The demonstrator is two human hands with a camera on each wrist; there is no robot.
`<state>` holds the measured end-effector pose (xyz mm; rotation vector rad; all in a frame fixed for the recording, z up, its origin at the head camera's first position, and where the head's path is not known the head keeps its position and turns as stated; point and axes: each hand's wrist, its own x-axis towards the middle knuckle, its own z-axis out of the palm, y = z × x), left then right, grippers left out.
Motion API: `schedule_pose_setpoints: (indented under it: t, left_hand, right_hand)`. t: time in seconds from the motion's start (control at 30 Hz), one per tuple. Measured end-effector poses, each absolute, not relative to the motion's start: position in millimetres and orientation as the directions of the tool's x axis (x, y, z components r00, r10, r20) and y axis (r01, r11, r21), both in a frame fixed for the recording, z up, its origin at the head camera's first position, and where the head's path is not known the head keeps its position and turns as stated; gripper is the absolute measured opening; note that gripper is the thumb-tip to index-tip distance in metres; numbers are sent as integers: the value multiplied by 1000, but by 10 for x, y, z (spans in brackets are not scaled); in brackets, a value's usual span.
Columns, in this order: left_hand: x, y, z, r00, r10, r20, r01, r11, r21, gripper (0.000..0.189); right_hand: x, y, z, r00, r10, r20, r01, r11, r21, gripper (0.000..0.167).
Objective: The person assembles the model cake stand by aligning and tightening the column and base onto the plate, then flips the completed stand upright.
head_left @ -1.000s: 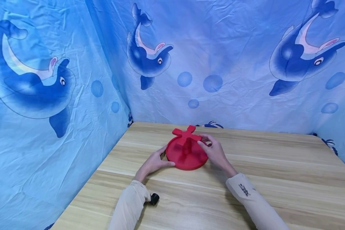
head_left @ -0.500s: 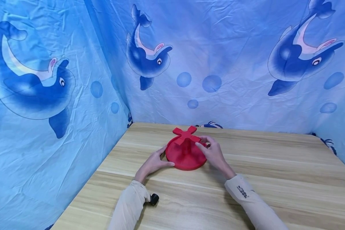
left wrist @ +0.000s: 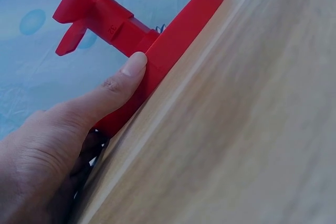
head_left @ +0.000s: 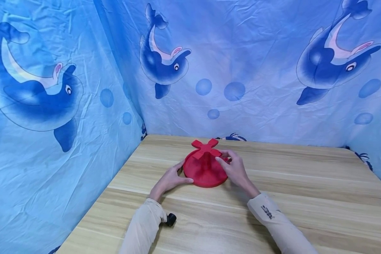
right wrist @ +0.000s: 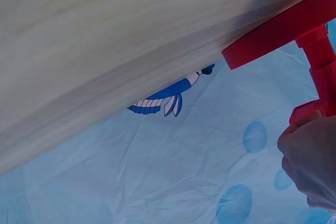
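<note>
A red stand sits on the wooden table: a round disc base (head_left: 206, 179), an upright post (left wrist: 113, 24) bearing the number 32, and a flat cross-shaped top (head_left: 205, 148). My left hand (head_left: 170, 179) grips the left side of the base, its thumb on the near rim and its fingers round the far left. In the left wrist view, that thumb (left wrist: 118, 82) presses the base's edge. My right hand (head_left: 236, 169) pinches the right-hand arm of the cross between thumb and fingers. The right wrist view shows those fingers (right wrist: 310, 156) curled at the cross, partly cut off by the frame.
The pale wooden table (head_left: 216, 218) runs back to a blue dolphin-print cloth (head_left: 257, 53) hanging behind and at both sides. A small black device (head_left: 171, 219) sticks out from the left sleeve (head_left: 146, 225).
The cross has turned slightly clockwise as seen from above, and my right hand has shifted a little nearer and leftward with it. My left hand and the base have stayed in place.
</note>
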<state>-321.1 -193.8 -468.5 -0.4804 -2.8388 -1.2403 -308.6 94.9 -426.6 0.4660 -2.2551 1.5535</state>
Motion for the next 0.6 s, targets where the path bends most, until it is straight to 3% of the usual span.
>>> schedule_pose_setpoints:
  t: [0.6]
  left_hand:
    - [-3192,-1918,-4685,-951,280,132,288,645,707,104]
  right_hand:
    - [-3050,949,-4275,-876,-77,476,-468,374,-801,40]
